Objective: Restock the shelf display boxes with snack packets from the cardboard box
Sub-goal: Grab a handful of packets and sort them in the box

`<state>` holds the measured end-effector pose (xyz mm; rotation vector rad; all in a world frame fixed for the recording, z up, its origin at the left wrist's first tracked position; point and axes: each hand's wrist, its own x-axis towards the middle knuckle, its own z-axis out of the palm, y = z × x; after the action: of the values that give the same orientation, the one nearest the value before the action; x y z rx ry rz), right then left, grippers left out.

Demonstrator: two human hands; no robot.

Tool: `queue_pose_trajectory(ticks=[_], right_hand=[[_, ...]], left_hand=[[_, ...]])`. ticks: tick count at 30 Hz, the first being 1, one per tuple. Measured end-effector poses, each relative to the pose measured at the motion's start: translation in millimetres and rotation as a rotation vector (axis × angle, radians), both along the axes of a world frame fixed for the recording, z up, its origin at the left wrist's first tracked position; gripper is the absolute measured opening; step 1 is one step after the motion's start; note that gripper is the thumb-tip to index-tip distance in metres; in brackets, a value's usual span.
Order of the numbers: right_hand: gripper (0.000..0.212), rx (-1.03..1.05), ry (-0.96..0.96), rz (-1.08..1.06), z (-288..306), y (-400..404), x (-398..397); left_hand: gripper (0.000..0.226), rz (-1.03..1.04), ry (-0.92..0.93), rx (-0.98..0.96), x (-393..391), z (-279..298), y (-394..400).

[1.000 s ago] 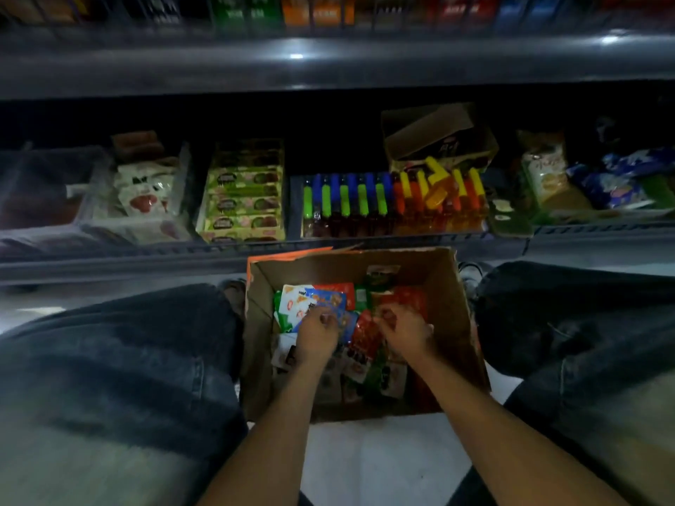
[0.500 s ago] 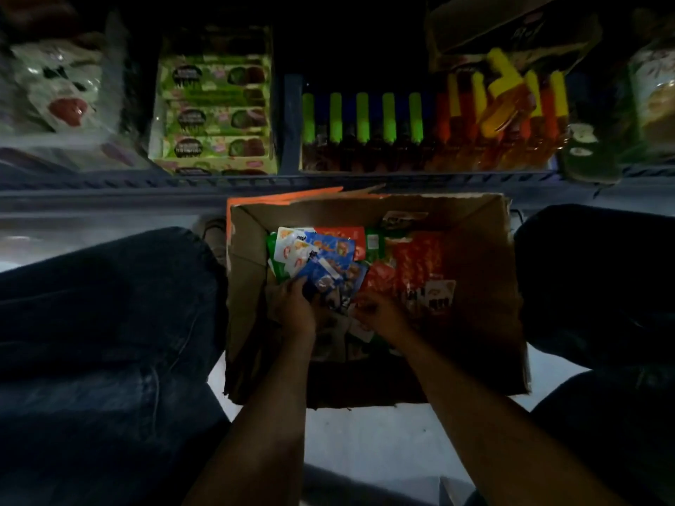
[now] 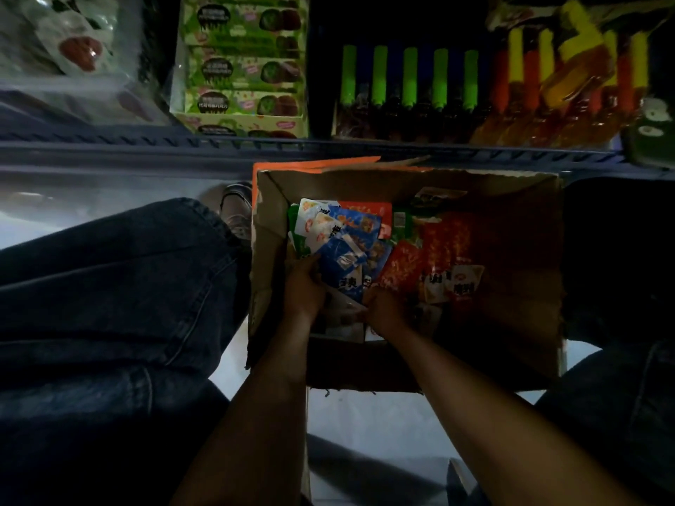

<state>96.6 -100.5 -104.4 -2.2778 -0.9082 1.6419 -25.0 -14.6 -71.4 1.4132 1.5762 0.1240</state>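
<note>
the left hand (image 3: 304, 286) grips the fanned blue packets (image 3: 347, 246) in the cardboard box (image 3: 518, 286), their long axes pointing up-frame toward the shelf (image 3: 146, 147), while the right hand (image 3: 383, 314), just beside, pinches a lower packet.

Both bare forearms reach forward and slightly inward, wrists close together. The left hand (image 3: 305, 286) lies knuckles up, fingers curled around a fan of packets (image 3: 343, 242). Just right of it, the right hand (image 3: 383, 312) has its fingers bent down, fingertips hidden.
</note>
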Motion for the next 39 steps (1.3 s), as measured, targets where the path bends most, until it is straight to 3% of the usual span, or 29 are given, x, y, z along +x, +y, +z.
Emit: queue_pose_trajectory(ticks=[3, 10, 15, 18, 21, 23, 24, 26, 28, 31, 33, 36, 39], right_hand=[[0.039, -0.037, -0.013, 0.044, 3.3, 2.4, 2.7], [0.008, 0.123, -0.021, -0.173, 19.4, 19.2, 36.4], [0.020, 0.128, -0.038, -0.415, 26.8, 19.8, 63.3], [0.016, 0.190, -0.021, -0.527, 31.5, 14.0, 73.3], [0.013, 0.204, -0.041, -0.671, 44.6, 8.1, 76.4], [0.006, 0.273, -0.081, -0.719, 54.9, 6.5, 75.0], [0.003, 0.319, -0.126, -0.693, 59.9, 6.2, 72.8], [0.011, 0.468, -0.229, -0.579, 73.5, 5.4, 65.8], [0.011, 0.619, -0.265, -0.409, 83.0, 5.6, 58.9], [0.007, 0.584, -0.224, -0.167, 96.2, 9.8, 53.5], [0.008, 0.586, -0.176, -0.114, 102.7, 11.5, 52.9], [0.012, 0.592, -0.099, -0.114, 107.7, 11.4, 53.3], [0.018, 0.594, -0.063, -0.077, 107.6, 9.7, 54.9]], left_hand=[[0.040, 0.093, -0.033, -0.043, -0.2, 2.2, 2.7], [0.030, 0.225, -0.073, -0.091, 1.1, 9.1, 10.7], [0.024, 0.304, -0.153, -0.148, 13.9, 19.4, 5.2], [0.023, 0.324, -0.038, -0.045, 22.2, 25.2, -0.4], [0.025, 0.376, -0.067, 0.070, 32.1, 35.9, -5.0], [0.035, 0.380, -0.053, -0.061, 39.5, 40.7, -7.3], [0.040, 0.430, -0.109, -0.235, 44.0, 44.2, -7.6], [0.048, 0.558, -0.414, -0.617, 52.1, 53.4, -8.0], [0.057, 0.586, -0.653, -0.770, 54.5, 57.8, -5.9], [0.058, 0.673, -0.803, -0.820, 51.8, 59.9, 4.5], [0.052, 0.722, -0.852, -0.806, 51.4, 63.4, 10.4], [0.033, 0.688, -0.794, -0.748, 53.5, 66.9, 10.8], [0.032, 0.662, -0.738, -0.714, 52.4, 64.3, 6.7]])
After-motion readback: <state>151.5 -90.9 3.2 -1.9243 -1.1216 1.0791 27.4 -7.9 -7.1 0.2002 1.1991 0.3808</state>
